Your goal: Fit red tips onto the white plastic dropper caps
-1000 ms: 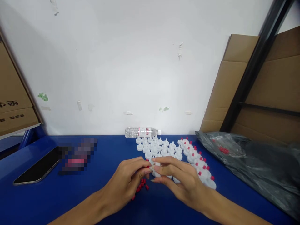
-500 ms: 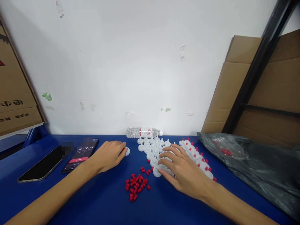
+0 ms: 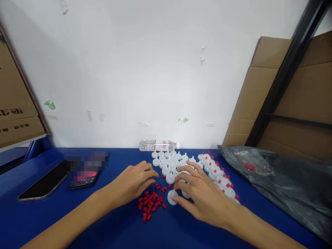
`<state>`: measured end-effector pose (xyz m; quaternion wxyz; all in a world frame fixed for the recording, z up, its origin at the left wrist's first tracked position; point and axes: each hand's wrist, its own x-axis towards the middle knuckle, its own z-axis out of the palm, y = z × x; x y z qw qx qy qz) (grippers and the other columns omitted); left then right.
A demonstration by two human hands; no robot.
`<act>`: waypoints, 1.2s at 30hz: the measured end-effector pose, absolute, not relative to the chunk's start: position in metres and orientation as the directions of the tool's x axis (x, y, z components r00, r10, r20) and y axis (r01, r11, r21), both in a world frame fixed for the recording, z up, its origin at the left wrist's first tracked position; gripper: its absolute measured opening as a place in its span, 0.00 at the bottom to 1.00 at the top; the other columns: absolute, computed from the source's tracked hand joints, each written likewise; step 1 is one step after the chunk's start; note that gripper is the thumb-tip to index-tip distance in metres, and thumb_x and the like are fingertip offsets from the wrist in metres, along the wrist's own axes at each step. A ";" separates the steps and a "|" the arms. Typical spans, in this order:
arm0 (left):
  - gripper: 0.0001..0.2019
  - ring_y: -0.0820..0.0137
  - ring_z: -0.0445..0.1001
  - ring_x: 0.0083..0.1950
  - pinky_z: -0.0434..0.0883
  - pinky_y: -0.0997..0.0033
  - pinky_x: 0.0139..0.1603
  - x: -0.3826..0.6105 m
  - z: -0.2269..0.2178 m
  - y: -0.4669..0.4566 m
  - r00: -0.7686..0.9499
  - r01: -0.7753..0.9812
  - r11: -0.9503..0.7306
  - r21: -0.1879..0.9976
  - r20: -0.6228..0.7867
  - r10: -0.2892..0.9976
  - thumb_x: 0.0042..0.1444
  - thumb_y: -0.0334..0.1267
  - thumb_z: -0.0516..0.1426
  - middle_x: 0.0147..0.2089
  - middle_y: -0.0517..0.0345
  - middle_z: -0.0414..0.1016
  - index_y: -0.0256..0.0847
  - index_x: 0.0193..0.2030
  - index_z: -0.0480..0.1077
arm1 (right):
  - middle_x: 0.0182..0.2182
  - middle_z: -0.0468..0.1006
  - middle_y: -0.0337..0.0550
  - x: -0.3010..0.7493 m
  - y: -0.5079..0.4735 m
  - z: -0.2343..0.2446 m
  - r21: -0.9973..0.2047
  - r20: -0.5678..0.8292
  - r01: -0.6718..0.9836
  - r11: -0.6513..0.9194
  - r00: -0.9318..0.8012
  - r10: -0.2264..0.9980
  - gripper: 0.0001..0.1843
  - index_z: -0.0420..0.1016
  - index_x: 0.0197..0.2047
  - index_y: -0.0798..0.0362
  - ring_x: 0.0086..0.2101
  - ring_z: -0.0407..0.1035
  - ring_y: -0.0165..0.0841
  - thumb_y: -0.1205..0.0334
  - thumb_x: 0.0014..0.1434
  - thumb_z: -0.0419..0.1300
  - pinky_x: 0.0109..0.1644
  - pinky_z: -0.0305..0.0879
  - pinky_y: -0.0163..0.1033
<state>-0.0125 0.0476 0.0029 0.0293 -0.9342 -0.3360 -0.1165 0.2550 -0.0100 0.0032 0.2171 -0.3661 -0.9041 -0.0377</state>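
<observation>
My left hand (image 3: 133, 183) hovers palm down with loosely bent fingers over a pile of small red plugs (image 3: 151, 204), and I see nothing in it. My right hand (image 3: 201, 197) lies spread on the blue table (image 3: 109, 224). Its thumb and forefinger rest either side of a single white cap (image 3: 171, 197) without closing on it. Behind the hands stands a cluster of bare white caps (image 3: 168, 163). To the right runs a row of white caps fitted with red plugs (image 3: 220, 176), partly hidden by my right hand.
A clear water bottle (image 3: 158, 145) lies against the white wall. Two phones (image 3: 41, 185) (image 3: 85, 174) lie on the left. A black plastic bag (image 3: 280, 180) fills the right side, with cardboard (image 3: 301, 97) and a black post (image 3: 285, 72) behind it. A cardboard box (image 3: 15, 117) stands far left.
The hands parted from a joined grip at the centre. My left hand swung out left, then came back over the red plugs. My right hand flattened on the caps and drew one nearer.
</observation>
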 end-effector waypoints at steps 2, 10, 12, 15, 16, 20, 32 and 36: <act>0.10 0.67 0.72 0.47 0.66 0.70 0.40 -0.011 0.001 0.046 0.755 0.612 -0.783 0.111 0.214 0.620 0.70 0.37 0.53 0.48 0.60 0.75 0.50 0.55 0.72 | 0.40 0.79 0.41 0.255 -0.011 0.002 -0.079 0.398 0.687 0.722 -0.642 0.655 0.15 0.79 0.43 0.48 0.55 0.66 0.42 0.46 0.66 0.61 0.71 0.41 0.58; 0.11 0.68 0.74 0.46 0.66 0.71 0.43 -0.012 -0.007 0.051 0.773 0.575 -0.796 0.191 0.191 0.605 0.70 0.37 0.53 0.46 0.60 0.75 0.52 0.53 0.74 | 0.40 0.76 0.43 0.254 -0.010 -0.002 -0.054 0.352 0.705 0.707 -0.649 0.674 0.15 0.79 0.44 0.48 0.51 0.67 0.40 0.46 0.65 0.61 0.72 0.41 0.57; 0.10 0.68 0.74 0.46 0.66 0.71 0.42 -0.011 -0.009 0.051 0.772 0.582 -0.792 0.185 0.180 0.609 0.71 0.37 0.53 0.46 0.60 0.74 0.52 0.52 0.75 | 0.40 0.76 0.42 0.253 -0.010 -0.002 -0.059 0.354 0.699 0.713 -0.653 0.669 0.13 0.79 0.44 0.48 0.51 0.68 0.40 0.49 0.66 0.60 0.72 0.42 0.56; 0.08 0.67 0.74 0.44 0.66 0.71 0.40 -0.011 -0.010 0.050 0.755 0.612 -0.773 0.169 0.167 0.634 0.69 0.37 0.54 0.45 0.60 0.74 0.50 0.48 0.74 | 0.40 0.76 0.42 0.252 -0.012 0.002 -0.075 0.389 0.685 0.725 -0.649 0.654 0.11 0.77 0.45 0.49 0.50 0.68 0.39 0.52 0.66 0.61 0.71 0.44 0.56; 0.07 0.67 0.74 0.44 0.66 0.70 0.40 -0.011 -0.009 0.050 0.749 0.620 -0.767 0.165 0.168 0.641 0.69 0.36 0.55 0.45 0.60 0.74 0.49 0.47 0.74 | 0.41 0.76 0.42 0.251 -0.013 0.003 -0.085 0.408 0.682 0.726 -0.641 0.650 0.11 0.76 0.45 0.49 0.49 0.68 0.39 0.53 0.66 0.61 0.70 0.45 0.56; 0.05 0.66 0.75 0.43 0.67 0.67 0.43 -0.012 -0.005 0.049 0.717 0.648 -0.743 0.168 0.195 0.669 0.67 0.34 0.56 0.44 0.60 0.75 0.46 0.45 0.73 | 0.40 0.77 0.43 0.251 -0.014 0.009 -0.142 0.482 0.676 0.723 -0.591 0.647 0.09 0.72 0.44 0.52 0.45 0.70 0.38 0.57 0.64 0.62 0.63 0.58 0.53; 0.09 0.72 0.72 0.34 0.67 0.74 0.32 -0.002 0.008 0.038 0.616 0.603 -0.722 0.339 0.378 0.692 0.65 0.34 0.57 0.42 0.58 0.77 0.43 0.50 0.75 | 0.37 0.80 0.47 0.260 -0.005 -0.004 -0.118 0.555 0.663 0.739 -0.573 0.603 0.13 0.72 0.55 0.53 0.38 0.75 0.37 0.66 0.69 0.56 0.42 0.73 0.43; 0.09 0.75 0.72 0.33 0.67 0.77 0.30 0.002 0.009 0.034 0.640 0.489 -0.795 0.358 0.472 0.606 0.68 0.36 0.56 0.43 0.58 0.77 0.45 0.49 0.77 | 0.38 0.80 0.48 0.260 -0.005 -0.004 -0.094 0.557 0.680 0.727 -0.569 0.605 0.19 0.68 0.62 0.54 0.39 0.75 0.39 0.63 0.70 0.55 0.44 0.75 0.46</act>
